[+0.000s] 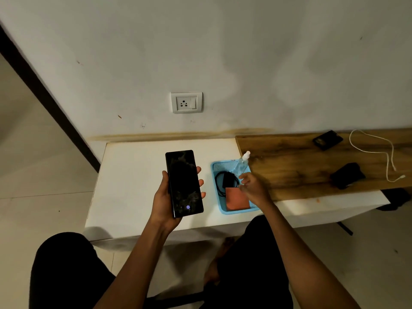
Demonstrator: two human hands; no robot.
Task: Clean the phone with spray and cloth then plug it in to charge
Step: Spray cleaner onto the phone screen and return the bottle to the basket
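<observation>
Our left hand (166, 197) clamps the phone (184, 183) above the table (133, 175) — our right hand (254, 186) hovers over the tray (223, 167), fingers loosely apart, by the bottle (242, 162) and cloth (236, 198).

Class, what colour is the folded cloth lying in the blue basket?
The cloth is orange-red, seen best in the head view, lying in the blue basket.

Phone (184, 183) sits centre frame over the table (129, 175); basket (217, 167) just right, holding bottle (242, 163), cable (219, 184), cloth (236, 198); socket (186, 103) above on the wall.
</observation>
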